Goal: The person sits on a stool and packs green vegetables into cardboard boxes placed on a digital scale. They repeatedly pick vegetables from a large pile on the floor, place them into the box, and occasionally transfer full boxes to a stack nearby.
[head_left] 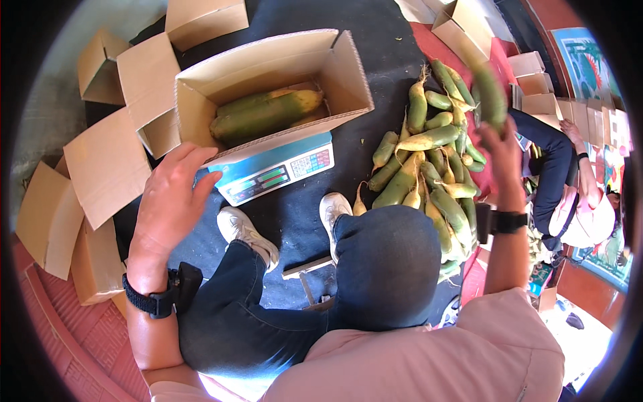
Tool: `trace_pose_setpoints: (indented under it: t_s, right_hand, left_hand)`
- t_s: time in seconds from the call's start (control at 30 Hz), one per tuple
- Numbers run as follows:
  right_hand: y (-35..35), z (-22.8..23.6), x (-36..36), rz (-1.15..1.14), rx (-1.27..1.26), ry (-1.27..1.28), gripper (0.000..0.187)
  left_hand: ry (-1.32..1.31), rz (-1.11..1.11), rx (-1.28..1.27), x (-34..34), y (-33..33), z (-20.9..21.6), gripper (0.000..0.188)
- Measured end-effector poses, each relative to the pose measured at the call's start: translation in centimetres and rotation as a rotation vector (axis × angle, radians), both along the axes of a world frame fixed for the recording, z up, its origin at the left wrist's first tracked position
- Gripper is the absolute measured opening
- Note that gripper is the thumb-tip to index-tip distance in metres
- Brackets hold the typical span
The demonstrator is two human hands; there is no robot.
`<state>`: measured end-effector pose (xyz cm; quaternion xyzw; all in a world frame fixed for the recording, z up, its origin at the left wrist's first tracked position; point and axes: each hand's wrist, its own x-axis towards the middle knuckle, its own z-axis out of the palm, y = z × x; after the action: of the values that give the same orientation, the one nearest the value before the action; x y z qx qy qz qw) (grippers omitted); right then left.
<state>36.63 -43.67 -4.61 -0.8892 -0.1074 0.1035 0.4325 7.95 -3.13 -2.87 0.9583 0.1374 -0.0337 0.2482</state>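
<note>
Though it's pretty blurry, the radish (pixel 491 97) is up by the right edge of the pile (pixel 429 139), in the right hand (pixel 501 144). Looks like those fingers are closed round its near end, so the rest sticks out away from the body, tipped a bit left. The box (pixel 274 142) is well off to the left, past the pile, and its long side runs roughly left-right, so the radish points pretty much across it. The left hand (pixel 175 194) is way nearer: open, thumb apart, fingertips at the box's near left corner, can't tell if they're pressing. Couple of fat radishes (pixel 268 114) lie lengthwise inside, and a scale (pixel 274 171) sits underneath.
</note>
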Motion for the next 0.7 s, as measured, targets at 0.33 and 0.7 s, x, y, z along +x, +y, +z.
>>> trace_pose_setpoints:
  t_s: [0.33,0.7]
  right_hand:
    - [5.1,-27.4,-2.8,-0.097,-0.851,0.070,0.089]
    - [-4.6,-24.8,4.9,0.130,-1.321,-0.201,0.066]
  left_hand:
    - [0.049,0.017,0.001,1.4,-0.7,-0.7,0.025]
    - [0.075,0.034,-0.004,2.0,0.1,-1.4,0.022]
